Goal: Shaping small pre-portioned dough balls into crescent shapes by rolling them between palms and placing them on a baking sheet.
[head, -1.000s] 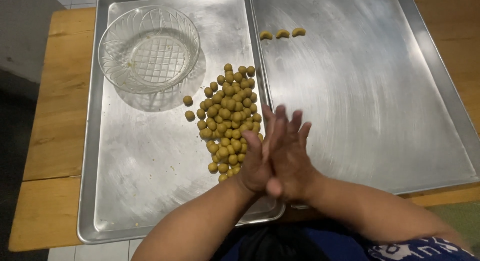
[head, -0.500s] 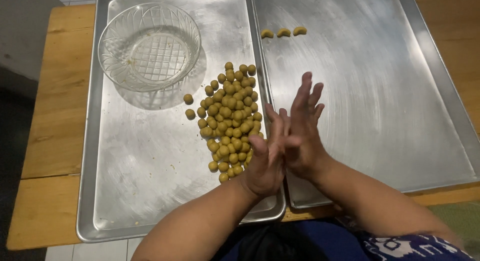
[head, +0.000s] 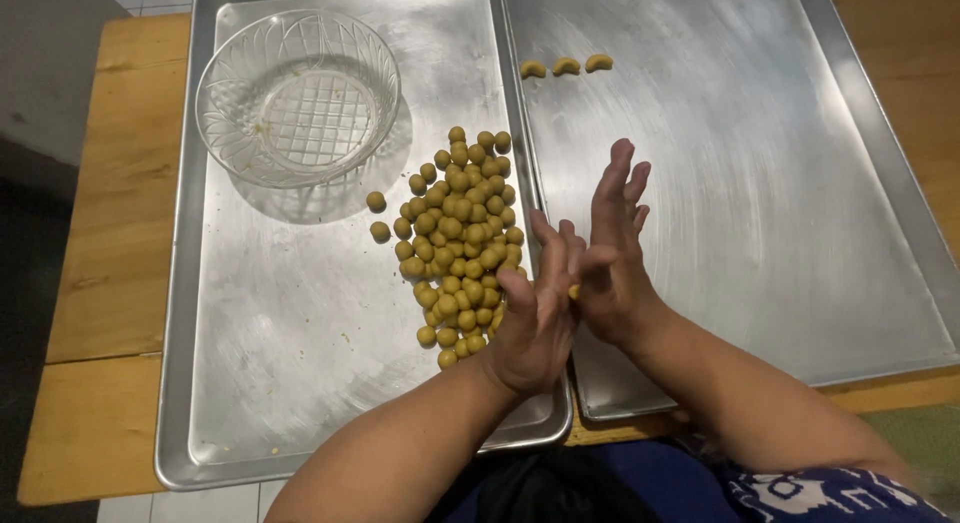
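Observation:
My left hand (head: pixel 540 318) and my right hand (head: pixel 612 253) are pressed palm to palm above the seam between two metal trays, fingers stretched out. A small piece of yellow-green dough (head: pixel 573 292) shows between the palms. Just left of my hands, on the left tray (head: pixel 280 383), lies a heap of several small dough balls (head: pixel 462 238). Three curved dough pieces (head: pixel 566 66) lie in a row at the top of the right tray (head: pixel 800 233).
A clear patterned glass bowl (head: pixel 298 98) stands at the far left of the left tray. Both trays rest on a wooden table (head: pixel 110 253), whose left edge borders a dark floor.
My right hand has slid forward over the left palm, its fingers now reaching further up and out. The left hand has stayed almost in place.

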